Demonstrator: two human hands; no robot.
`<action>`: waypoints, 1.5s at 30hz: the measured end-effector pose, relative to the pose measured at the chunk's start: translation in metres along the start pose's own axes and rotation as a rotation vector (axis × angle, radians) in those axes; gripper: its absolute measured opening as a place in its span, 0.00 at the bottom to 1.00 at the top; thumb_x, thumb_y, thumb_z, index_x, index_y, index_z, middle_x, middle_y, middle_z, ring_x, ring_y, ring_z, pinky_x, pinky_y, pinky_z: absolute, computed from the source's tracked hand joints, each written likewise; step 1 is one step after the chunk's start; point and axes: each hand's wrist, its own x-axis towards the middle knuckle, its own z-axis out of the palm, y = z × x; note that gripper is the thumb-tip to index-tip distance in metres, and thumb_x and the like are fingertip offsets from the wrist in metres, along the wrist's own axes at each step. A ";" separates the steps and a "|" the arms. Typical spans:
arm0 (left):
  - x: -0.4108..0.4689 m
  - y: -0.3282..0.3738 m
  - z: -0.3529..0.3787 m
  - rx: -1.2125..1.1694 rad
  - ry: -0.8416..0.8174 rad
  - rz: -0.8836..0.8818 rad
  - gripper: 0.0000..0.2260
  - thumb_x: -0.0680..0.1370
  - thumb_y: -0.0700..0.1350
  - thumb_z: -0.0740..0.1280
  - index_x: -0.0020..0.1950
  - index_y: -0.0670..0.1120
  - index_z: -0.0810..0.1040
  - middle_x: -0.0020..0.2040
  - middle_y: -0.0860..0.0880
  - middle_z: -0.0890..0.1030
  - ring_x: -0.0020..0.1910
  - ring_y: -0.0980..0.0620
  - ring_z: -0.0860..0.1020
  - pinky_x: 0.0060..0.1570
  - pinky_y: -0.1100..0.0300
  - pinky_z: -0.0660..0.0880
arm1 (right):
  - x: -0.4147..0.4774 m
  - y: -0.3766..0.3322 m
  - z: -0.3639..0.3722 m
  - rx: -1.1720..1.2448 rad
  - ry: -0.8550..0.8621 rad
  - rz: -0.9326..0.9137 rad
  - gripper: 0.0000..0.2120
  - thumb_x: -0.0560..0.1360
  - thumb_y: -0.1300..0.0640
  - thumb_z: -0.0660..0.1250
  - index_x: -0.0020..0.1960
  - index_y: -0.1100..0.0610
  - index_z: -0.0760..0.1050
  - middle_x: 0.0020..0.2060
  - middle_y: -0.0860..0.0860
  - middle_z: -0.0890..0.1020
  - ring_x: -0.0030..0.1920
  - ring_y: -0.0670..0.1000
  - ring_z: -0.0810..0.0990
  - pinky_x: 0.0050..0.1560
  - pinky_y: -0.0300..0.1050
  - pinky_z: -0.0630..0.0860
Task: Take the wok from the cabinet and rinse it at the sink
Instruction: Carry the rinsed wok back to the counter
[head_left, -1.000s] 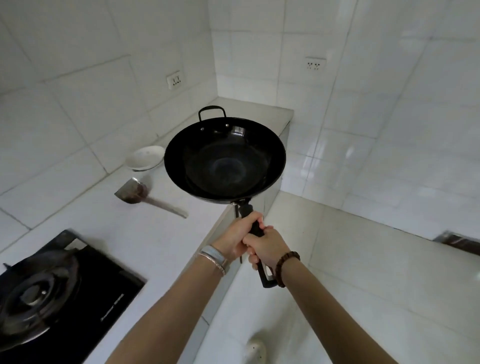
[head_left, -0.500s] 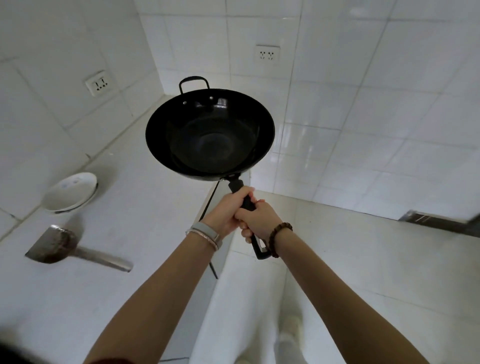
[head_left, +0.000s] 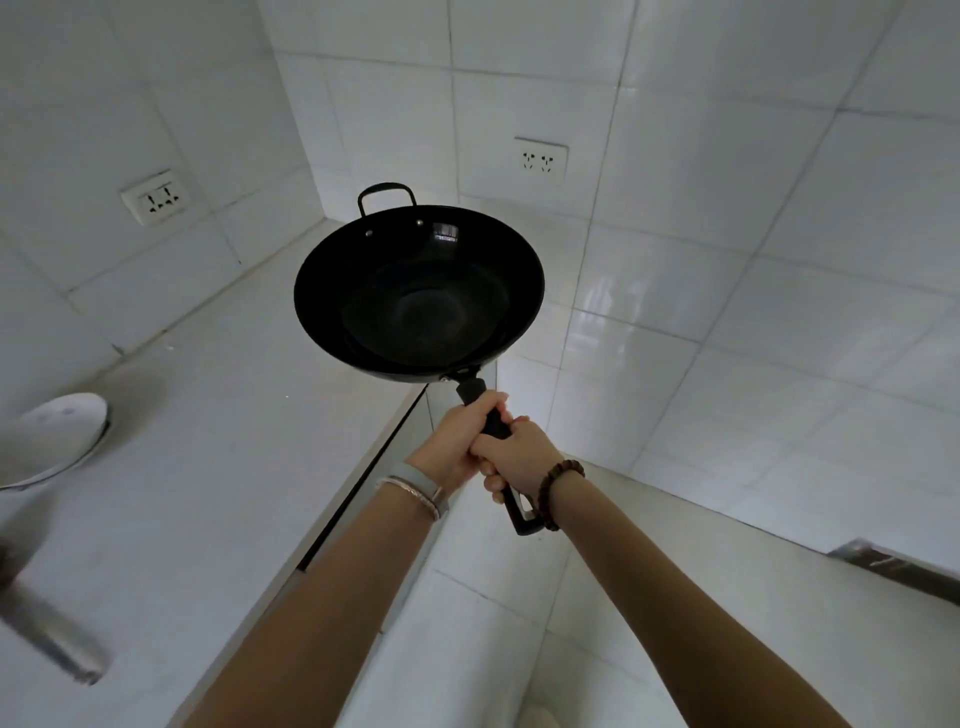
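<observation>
Black wok (head_left: 418, 306): held in the air, clear of all supports, above the front edge of the white surface (head_left: 208, 467) and the tiled floor (head_left: 675, 597) beside it. Bowl faces upward and toward the camera, interior visibly empty. Small loop handle (head_left: 387, 195) on the far rim; long black handle (head_left: 474, 389) points back to the person.

Left hand (head_left: 454, 447): fingers wrapped round the long handle, on the portion nearer the bowl. Two bangles (head_left: 421, 488) on this wrist.

Right hand (head_left: 519, 457): fingers wrapped round the same handle directly behind the left, the two hands touching. The handle's end projects past this hand. Brown bead bracelet (head_left: 561, 493) on this wrist.

Both forearms extended forward, bare.

On the surface, at the left edge of view: a white dish (head_left: 52, 441), tilted, partly cut off by the frame; below it a metal utensil handle (head_left: 47, 639), blurred, its head out of view. Both well apart from the wok.

Walls: white tile. One socket (head_left: 156, 196) on the left wall, a second socket (head_left: 541, 158) on the wall beyond the wok
</observation>
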 end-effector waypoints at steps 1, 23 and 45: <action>0.010 0.004 0.005 -0.009 0.014 0.009 0.13 0.77 0.43 0.65 0.32 0.45 0.72 0.29 0.51 0.75 0.30 0.54 0.75 0.41 0.58 0.73 | 0.009 -0.005 -0.008 -0.007 -0.015 -0.003 0.04 0.71 0.61 0.63 0.44 0.60 0.69 0.24 0.51 0.72 0.22 0.48 0.71 0.27 0.41 0.73; 0.241 0.137 -0.039 -0.154 0.254 0.049 0.12 0.77 0.40 0.62 0.33 0.44 0.70 0.31 0.49 0.72 0.22 0.55 0.72 0.19 0.67 0.67 | 0.268 -0.134 -0.041 -0.095 -0.274 0.026 0.02 0.72 0.63 0.63 0.43 0.60 0.70 0.22 0.49 0.71 0.20 0.46 0.69 0.25 0.39 0.71; 0.383 0.202 -0.108 -0.333 0.618 0.075 0.15 0.75 0.44 0.65 0.26 0.48 0.74 0.30 0.48 0.72 0.27 0.50 0.67 0.27 0.58 0.64 | 0.475 -0.200 -0.010 -0.368 -0.600 0.058 0.05 0.73 0.64 0.61 0.38 0.60 0.70 0.23 0.52 0.70 0.19 0.48 0.68 0.23 0.39 0.70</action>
